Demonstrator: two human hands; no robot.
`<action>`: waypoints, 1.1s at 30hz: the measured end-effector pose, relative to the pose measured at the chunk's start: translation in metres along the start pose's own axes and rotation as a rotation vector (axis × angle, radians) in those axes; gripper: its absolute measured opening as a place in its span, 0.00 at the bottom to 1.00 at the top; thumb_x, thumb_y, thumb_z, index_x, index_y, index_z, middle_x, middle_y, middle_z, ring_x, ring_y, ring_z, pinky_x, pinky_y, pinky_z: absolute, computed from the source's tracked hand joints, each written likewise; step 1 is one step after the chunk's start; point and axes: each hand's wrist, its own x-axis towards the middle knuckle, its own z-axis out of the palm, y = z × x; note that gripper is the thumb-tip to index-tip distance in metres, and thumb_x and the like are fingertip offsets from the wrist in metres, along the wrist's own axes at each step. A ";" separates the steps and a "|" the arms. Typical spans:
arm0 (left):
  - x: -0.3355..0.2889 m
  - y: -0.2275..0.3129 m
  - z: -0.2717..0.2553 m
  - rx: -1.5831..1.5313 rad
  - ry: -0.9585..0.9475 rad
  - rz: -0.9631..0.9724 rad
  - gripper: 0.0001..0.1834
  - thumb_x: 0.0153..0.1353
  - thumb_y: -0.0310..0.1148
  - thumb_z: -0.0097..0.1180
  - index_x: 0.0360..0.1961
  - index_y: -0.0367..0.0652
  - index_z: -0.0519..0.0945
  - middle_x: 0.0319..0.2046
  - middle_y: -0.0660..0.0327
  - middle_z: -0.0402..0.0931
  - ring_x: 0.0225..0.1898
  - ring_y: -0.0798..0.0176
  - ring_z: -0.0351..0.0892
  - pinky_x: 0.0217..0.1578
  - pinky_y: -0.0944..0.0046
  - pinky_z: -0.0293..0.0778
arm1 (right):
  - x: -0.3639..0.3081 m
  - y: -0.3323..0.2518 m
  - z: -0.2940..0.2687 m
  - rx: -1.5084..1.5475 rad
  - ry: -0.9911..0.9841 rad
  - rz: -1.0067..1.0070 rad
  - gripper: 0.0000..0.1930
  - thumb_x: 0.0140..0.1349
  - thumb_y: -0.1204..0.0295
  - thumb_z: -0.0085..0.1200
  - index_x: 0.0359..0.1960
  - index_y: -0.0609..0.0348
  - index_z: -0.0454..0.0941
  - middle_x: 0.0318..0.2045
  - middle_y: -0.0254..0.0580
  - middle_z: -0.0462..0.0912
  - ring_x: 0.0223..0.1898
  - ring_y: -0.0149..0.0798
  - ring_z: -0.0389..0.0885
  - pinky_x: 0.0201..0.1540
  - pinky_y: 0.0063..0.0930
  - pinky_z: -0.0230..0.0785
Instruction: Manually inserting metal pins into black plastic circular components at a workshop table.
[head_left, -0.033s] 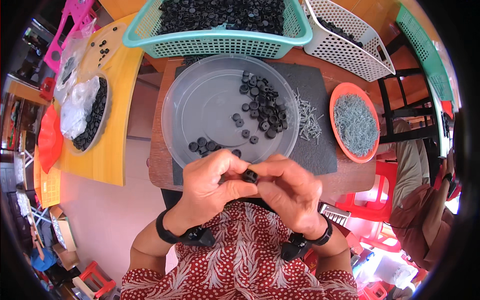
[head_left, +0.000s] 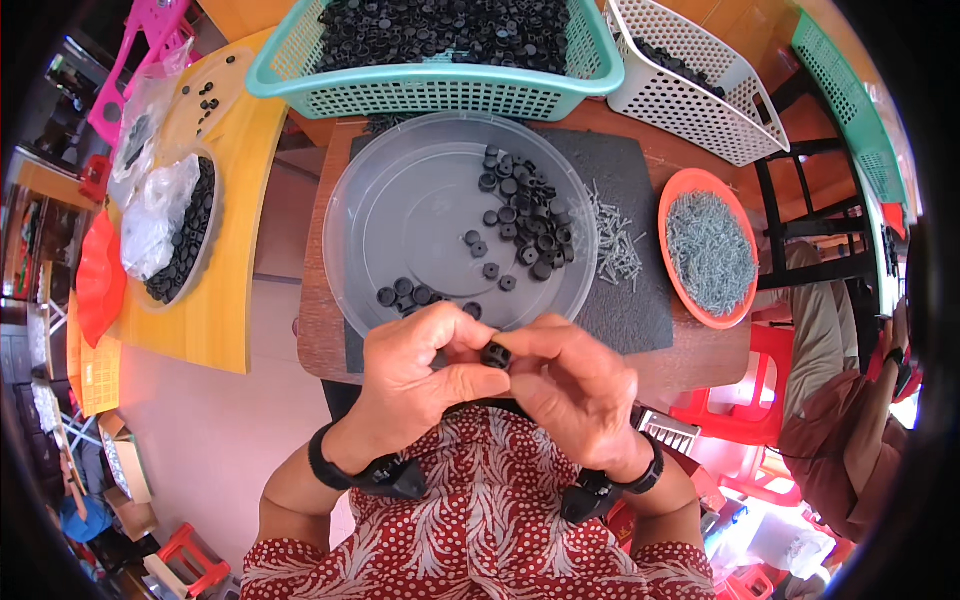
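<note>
Left hand (head_left: 412,368) and right hand (head_left: 583,392) are drifting slightly left, pinching one small round black plastic part (head_left: 495,355) by the clear round plastic tub (head_left: 395,225), and should be keeping it steady

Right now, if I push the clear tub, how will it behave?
The clear tub will probably feel light for its size, since black pieces cover only part of its floor. Its broad base should resist tipping; those round pieces might roll.

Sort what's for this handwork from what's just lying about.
Likely in use:
black part, held by left hand and right hand
clear tub
black pieces inside
loose screws
orange screw bowl

Apparently lying about:
red dish
plastic bag
red stools
</note>
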 end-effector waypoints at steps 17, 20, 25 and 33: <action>0.025 0.011 -0.005 0.001 -0.003 -0.412 0.10 0.56 0.23 0.57 0.40 0.33 0.76 0.30 0.62 0.78 0.31 0.74 0.76 0.34 0.72 0.72 | 0.022 0.008 -0.025 -0.743 0.165 -0.279 0.14 0.43 0.82 0.61 0.34 0.65 0.74 0.25 0.46 0.75 0.21 0.45 0.72 0.23 0.34 0.65; 0.040 -0.008 -0.020 0.180 0.047 -0.319 0.12 0.52 0.22 0.57 0.40 0.35 0.77 0.26 0.58 0.76 0.28 0.67 0.77 0.32 0.70 0.72 | 0.042 0.001 -0.057 -0.745 0.333 -0.113 0.11 0.44 0.79 0.63 0.31 0.64 0.77 0.20 0.43 0.75 0.19 0.37 0.72 0.23 0.27 0.65; 0.062 -0.021 -0.025 0.685 -0.129 0.009 0.16 0.48 0.19 0.57 0.41 0.37 0.78 0.28 0.56 0.73 0.30 0.58 0.75 0.31 0.64 0.70 | 0.099 -0.001 -0.126 -0.671 0.510 0.006 0.10 0.44 0.74 0.62 0.28 0.67 0.78 0.18 0.39 0.74 0.21 0.27 0.70 0.26 0.22 0.64; 0.079 -0.034 -0.021 0.921 -0.317 0.127 0.13 0.43 0.21 0.61 0.34 0.38 0.79 0.25 0.54 0.69 0.31 0.49 0.73 0.31 0.55 0.68 | 0.176 0.027 -0.222 -1.186 0.506 -0.035 0.18 0.46 0.67 0.58 0.39 0.64 0.79 0.30 0.54 0.82 0.35 0.52 0.80 0.41 0.38 0.70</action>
